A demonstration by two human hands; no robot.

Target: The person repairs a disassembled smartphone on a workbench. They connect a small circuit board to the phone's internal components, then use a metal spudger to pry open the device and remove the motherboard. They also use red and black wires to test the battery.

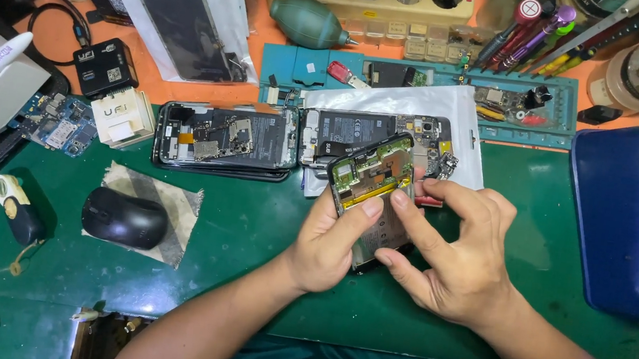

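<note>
Hands meet at the centre of the head view, both on an opened phone [372, 197] tilted above the green mat [250, 228]. Left hand [332, 241] cradles it from seven o'clock, fingers wrapped behind and thumb pressed on the exposed board. Right hand [459, 252] comes in from four o'clock, thumb and forefinger pinching at the phone's right edge. At twelve o'clock, just behind, lie two more stripped phones [226, 141] side by side. Out at nine o'clock, a black mouse [124, 217] sits on a cloth [172, 203].
</note>
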